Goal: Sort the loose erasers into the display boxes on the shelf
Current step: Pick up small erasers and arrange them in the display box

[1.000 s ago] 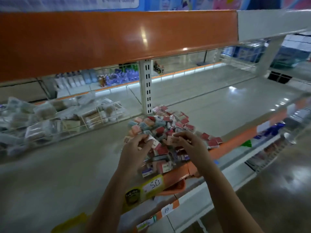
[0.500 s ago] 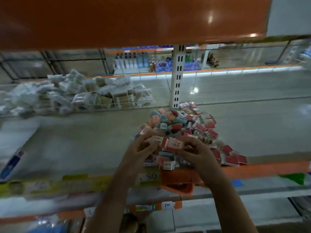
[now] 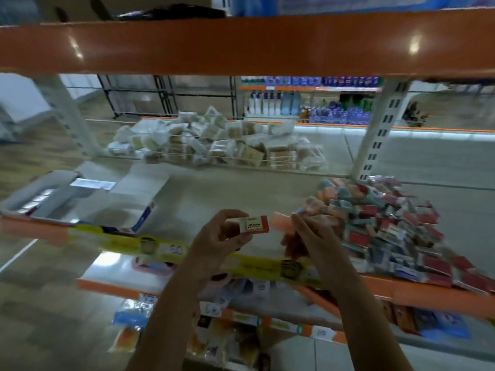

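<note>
Two erasers held: left hand [image 3: 214, 242] fingers pinch a boxed eraser [image 3: 254, 224], long axis sideways; right hand [image 3: 308, 236] pinches a pink eraser [image 3: 281, 225]. Display box [image 3: 88, 202] lies left of the fingers, left hand nearer.

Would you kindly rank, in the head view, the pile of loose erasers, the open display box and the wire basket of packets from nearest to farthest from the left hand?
1. Pile of loose erasers: on the shelf to the right, just beyond the right hand, nearest the left hand.
2. Open display box: on the shelf's left end.
3. Wire basket of packets: at the back, behind everything.
</note>
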A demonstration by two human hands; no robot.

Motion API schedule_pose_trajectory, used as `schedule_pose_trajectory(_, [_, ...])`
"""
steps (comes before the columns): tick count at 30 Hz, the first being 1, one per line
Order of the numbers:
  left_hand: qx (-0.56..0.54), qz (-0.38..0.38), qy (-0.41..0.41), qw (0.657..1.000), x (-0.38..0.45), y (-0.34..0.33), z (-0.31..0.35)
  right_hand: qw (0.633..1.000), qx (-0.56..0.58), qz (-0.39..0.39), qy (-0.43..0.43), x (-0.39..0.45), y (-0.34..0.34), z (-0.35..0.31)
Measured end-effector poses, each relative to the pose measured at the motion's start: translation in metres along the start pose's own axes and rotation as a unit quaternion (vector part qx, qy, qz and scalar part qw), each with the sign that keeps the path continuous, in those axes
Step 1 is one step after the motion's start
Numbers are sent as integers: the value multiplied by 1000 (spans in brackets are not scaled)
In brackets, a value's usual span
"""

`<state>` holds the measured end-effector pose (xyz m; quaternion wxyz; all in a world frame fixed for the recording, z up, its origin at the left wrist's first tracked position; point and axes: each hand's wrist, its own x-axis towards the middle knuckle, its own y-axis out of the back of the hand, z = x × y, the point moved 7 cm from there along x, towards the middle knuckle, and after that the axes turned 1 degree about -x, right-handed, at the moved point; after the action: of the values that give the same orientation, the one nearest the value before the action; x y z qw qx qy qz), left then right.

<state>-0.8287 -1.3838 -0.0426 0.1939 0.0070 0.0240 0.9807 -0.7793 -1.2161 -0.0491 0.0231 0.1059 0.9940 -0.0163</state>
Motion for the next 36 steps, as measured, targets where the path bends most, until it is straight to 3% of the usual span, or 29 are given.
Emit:
schedule_pose_trajectory(12, [37, 57, -11, 998, -33, 239, -5, 991, 62, -115, -42, 34, -238, 6])
schedule_pose_trajectory(18, [21, 78, -14, 997, -26, 324, -11, 980, 55, -187, -41, 71, -325, 4])
schedule_pose_trajectory(24, [12, 104, -22, 994, -1, 402, -14, 977, 61, -206, -3, 130, -394, -5])
schedule_pose_trajectory(30, [21, 101, -14, 995, 39, 470, -17, 974, -38, -222, 11, 188, -443, -17])
schedule_pose_trajectory(36, [19, 86, -1, 996, 72, 507, -24, 936, -224, -270, 35, 224, -482, -14])
